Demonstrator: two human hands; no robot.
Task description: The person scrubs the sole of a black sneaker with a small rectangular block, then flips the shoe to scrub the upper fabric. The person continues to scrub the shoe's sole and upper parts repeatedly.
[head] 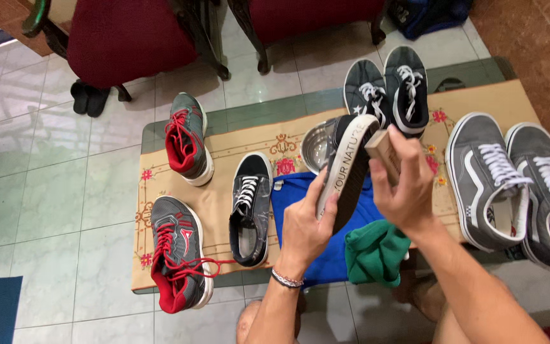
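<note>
The black sneaker [345, 167] is being held up over the bench [224, 204], sole turned sideways. The left hand [305, 226] is gripping it from below while the right hand [403, 188] is clamping a small wooden-backed brush [382, 151] against the white sole edge. Right under them a blue cloth [326, 255] and a green cloth [374, 253] are lying, with a metal bowl [318, 146] just behind. The matching black shoe [251, 210] is sitting to the left, red-laced grey trainers [176, 255] further out, grey skate shoes [510, 181] on the right.
</note>
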